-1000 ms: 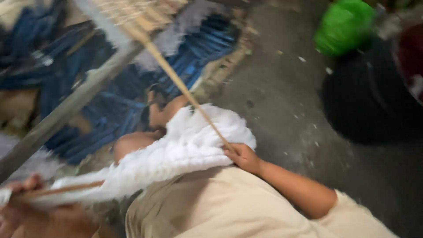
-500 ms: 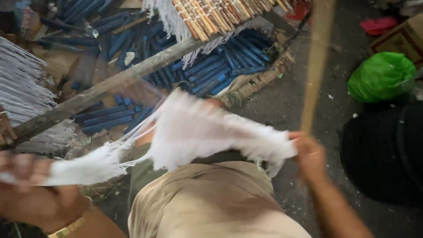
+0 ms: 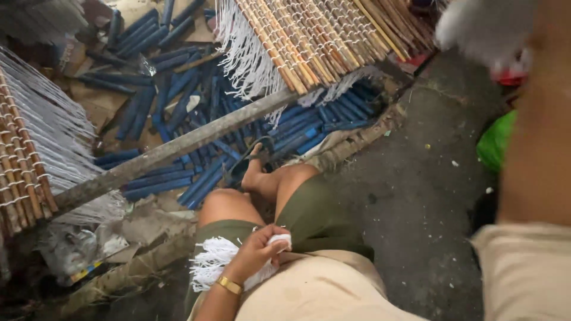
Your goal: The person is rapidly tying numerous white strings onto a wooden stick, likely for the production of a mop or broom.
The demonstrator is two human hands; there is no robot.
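My left hand (image 3: 257,251), with a gold bracelet on its wrist, rests on my lap and grips a bundle of white threads (image 3: 209,264) whose frayed ends fan out to the left. My right arm is raised close to the camera along the right edge. My right hand (image 3: 550,15) sits blurred at the top corner, its fingers not visible. A blurred tuft of white threads (image 3: 482,27) hangs beside it. My bare knees and one foot (image 3: 254,172) point toward a pile of blue sticks.
A woven bamboo mat with white fringe (image 3: 309,41) hangs over a grey wooden pole (image 3: 178,145). Several blue sticks (image 3: 172,101) lie beneath it. A second mat (image 3: 24,154) is at the left, a green bag (image 3: 493,142) at the right, on grey concrete floor (image 3: 416,196).
The stretched white threads have been gathered. My left hand came in to my lap with a bundle, my right arm rose to the top right, and the thin stick is gone from view.
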